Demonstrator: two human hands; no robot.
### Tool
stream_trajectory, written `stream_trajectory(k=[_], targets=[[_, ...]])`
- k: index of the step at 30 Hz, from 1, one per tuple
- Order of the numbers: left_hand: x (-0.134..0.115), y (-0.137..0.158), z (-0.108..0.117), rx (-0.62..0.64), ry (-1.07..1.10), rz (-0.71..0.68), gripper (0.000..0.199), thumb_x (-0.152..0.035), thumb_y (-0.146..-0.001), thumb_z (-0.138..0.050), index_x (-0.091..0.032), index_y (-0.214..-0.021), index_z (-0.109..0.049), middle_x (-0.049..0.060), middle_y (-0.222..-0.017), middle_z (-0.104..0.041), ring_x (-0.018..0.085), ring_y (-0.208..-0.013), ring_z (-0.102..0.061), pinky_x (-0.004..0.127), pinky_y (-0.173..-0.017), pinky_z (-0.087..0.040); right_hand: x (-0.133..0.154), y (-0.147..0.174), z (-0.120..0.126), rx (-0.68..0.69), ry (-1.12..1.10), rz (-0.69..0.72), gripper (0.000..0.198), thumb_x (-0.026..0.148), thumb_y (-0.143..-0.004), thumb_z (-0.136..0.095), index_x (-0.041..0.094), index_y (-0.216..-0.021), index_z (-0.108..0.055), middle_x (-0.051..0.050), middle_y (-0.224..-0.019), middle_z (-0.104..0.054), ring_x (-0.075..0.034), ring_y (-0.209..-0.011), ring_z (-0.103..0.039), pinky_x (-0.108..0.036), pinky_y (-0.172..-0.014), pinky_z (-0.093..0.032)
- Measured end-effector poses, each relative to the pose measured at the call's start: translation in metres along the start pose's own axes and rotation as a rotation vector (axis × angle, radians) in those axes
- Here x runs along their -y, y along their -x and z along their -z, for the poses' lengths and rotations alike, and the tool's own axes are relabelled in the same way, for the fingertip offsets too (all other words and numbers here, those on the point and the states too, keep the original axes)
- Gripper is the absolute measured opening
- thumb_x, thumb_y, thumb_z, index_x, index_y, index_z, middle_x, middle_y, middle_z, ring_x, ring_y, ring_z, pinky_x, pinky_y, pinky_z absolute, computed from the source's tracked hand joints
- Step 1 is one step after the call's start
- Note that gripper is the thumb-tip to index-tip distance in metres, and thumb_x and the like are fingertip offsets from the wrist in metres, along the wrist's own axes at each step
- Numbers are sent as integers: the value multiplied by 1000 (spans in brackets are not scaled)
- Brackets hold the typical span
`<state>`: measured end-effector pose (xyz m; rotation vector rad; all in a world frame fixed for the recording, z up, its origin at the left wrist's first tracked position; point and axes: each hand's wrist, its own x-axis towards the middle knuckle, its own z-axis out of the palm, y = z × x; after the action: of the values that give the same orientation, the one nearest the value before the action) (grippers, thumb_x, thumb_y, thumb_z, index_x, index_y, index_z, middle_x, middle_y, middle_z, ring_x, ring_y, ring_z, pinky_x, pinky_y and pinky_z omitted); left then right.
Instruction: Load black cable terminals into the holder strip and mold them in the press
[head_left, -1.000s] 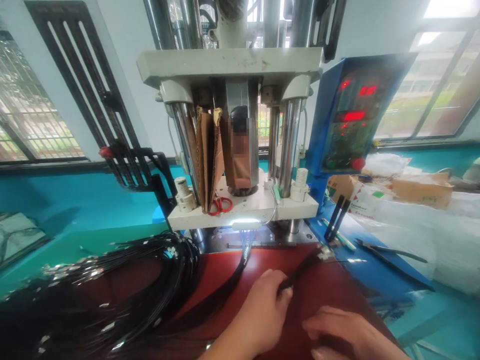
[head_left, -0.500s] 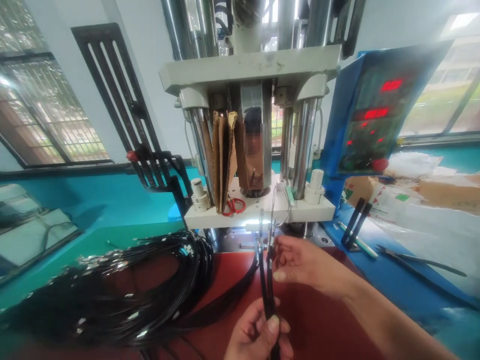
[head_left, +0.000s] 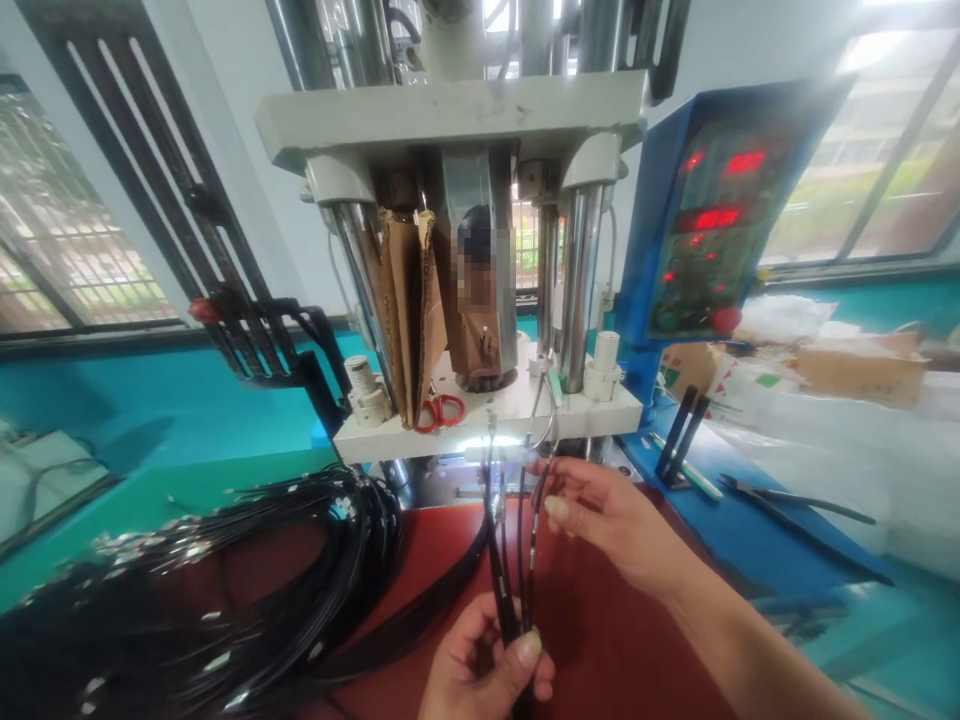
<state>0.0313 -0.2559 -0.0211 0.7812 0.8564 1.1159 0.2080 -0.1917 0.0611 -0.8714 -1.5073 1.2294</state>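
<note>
My left hand [head_left: 491, 655] is closed round a small bunch of black cables [head_left: 505, 585] at the front middle of the red-brown tabletop. Above that fist the cables rise and fan apart, with thin metallic ends at the top. My right hand [head_left: 592, 510] is higher and to the right, its fingers curled about one cable [head_left: 534, 535] on the right side of the bunch. Its thumb lies close to that cable; the exact contact is hard to see. Behind both hands stands a press [head_left: 487, 430] with a pale base plate and steel columns.
A large coil of black cables [head_left: 360, 560] lies at left. Red-handled scissors [head_left: 442, 411] and folded cardboard [head_left: 405, 320] rest on the press plate. To the right are a blue control box [head_left: 649, 230], pliers [head_left: 795, 498], a black two-pronged stand [head_left: 681, 440] and plastic-wrapped packages [head_left: 817, 400].
The view has shifted, so the scene appears further left. The cable tops, close together before, are now spread apart, and my right hand's fingers have come onto the right-hand cable.
</note>
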Motion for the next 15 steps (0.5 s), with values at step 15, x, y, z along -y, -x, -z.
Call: stream_trajectory(k=[15], targets=[[-10,-1,-4,93,177,104,31,-32,-69,-78,-15,-87,-59,9,-95,-68,14,-63,-64,25,-58,-48,-12,-3,-7,-147,-85,6,34,40,-86,-60,18,-112,-61,-2,-80,-64,-15,-71,-57,-31,-68,-46]])
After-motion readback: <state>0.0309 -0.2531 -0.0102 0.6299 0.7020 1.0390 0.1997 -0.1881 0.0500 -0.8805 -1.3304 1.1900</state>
